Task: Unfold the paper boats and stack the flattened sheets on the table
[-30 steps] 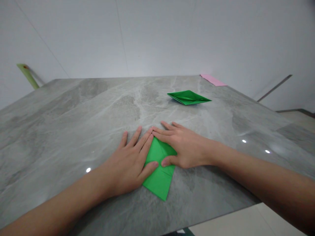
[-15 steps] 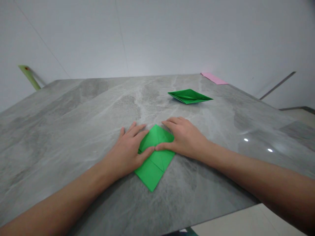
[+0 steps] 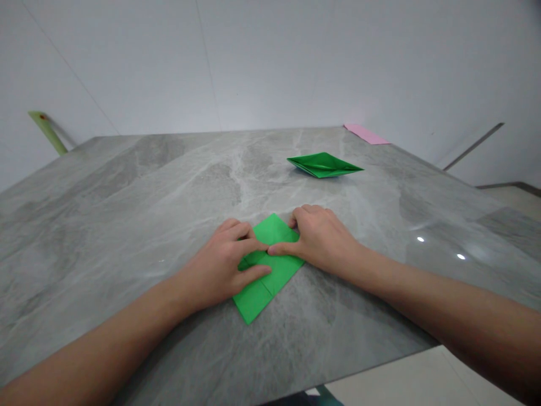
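Note:
A sheet of bright green origami paper (image 3: 276, 269), folded into a creased diamond, lies flat on the table under both hands. My left hand (image 3: 230, 256) rests on its left side, index finger pressed near the centre and thumb stretched out below, on the paper. From the right, my right hand (image 3: 319, 237) holds the paper's right side, its thumb pointing to the centre and its other fingers curled at the upper right edge. The index fingertip and right thumb meet or nearly meet. Parts of the left and right corners are hidden beneath the hands.
A darker green folded paper piece (image 3: 324, 164), pointed at both ends, lies farther back on the grey marbled table (image 3: 127, 208). Pink paper (image 3: 367, 134) lies at the back right edge. A light green strip (image 3: 49, 133) leans by the wall at left.
The green paper has turned slightly, its near corner shifting left. My left index finger has moved onto the centre, its other fingers drawing in. My right fingers have curled more at the edge.

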`<state>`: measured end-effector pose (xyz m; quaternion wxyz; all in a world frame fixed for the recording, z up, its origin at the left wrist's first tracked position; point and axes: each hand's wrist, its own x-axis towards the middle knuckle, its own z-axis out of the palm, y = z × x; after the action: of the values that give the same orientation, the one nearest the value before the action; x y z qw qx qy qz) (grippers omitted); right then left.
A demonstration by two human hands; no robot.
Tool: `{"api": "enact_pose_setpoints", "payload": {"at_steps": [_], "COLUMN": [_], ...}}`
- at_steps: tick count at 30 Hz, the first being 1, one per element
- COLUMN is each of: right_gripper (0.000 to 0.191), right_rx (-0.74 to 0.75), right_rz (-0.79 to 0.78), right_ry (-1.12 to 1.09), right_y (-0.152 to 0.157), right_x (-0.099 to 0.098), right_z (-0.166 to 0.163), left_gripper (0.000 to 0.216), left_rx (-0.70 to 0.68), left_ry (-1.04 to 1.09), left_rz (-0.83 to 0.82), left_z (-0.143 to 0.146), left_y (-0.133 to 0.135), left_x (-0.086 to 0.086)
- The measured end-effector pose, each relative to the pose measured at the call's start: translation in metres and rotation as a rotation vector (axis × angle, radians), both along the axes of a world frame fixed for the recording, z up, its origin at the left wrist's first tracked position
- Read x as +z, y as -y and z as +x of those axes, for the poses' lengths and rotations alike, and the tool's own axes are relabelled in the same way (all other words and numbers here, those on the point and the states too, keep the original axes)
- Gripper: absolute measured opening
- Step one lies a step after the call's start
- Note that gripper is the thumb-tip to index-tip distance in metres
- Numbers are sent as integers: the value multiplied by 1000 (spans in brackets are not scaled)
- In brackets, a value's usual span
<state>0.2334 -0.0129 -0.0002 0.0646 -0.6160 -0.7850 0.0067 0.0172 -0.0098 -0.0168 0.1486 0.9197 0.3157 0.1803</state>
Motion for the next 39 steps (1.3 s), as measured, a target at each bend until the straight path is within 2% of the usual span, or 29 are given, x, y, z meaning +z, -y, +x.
{"api": "enact_pose_setpoints", "payload": {"at_steps": [4,7,12,15,19,22,24,26,28,30,31,32,34,36,39], "right_gripper": [60,56,49,48,69,62,59,61,59,44,35,26,10,10,10], "right_rx": [22,29,49,25,19,50,28,23,94,224,296,361,451,470,420], "right_rz": [8,-11,-22,-51,-53,18,-9,-139,-342,-485,-484,-414,-159,60,136], "right_ry": [97,84,-67,-229,-352,-453,-659,-977,-1269,-1408,-1411,-1379,-1226,-1050,-976], "right_y": [2,2,2,3,3,-1,-4,-7,-8,-7,-6,-4,-2,-1,-5], "right_x": [1,1,-2,-5,-10,-13,-14,-15,-16,-16,-16,-15,-12,-9,-8], "right_z": [3,3,-1,-3,-3,-2,-2,-2,-4,-5,-5,-5,-2,2,6], "left_gripper": [48,61,74,77,67,35,17,18,17,16,17,17,11,4,4], "left_rx": [147,203,235,310,396,357,355,389,407,400,390,377,334,273,265], "left_ry": [4,-8,-10,43,146,230,318,461,630,781,837,881,914,850,751], "left_rz": [16,4,-41,-96,-199,-250,-245,-250,-284,-300,-296,-279,-218,-151,-90], "left_z": [-1,0,2,2,1,0,0,0,-1,-1,-2,-2,-3,-4,-4], "left_y": [-2,-2,-3,-5,-7,-7,-6,-5,-3,-2,0,1,2,4,3], "left_x": [-5,-6,-5,-7,-5,3,8,10,8,7,7,8,12,16,14]}}
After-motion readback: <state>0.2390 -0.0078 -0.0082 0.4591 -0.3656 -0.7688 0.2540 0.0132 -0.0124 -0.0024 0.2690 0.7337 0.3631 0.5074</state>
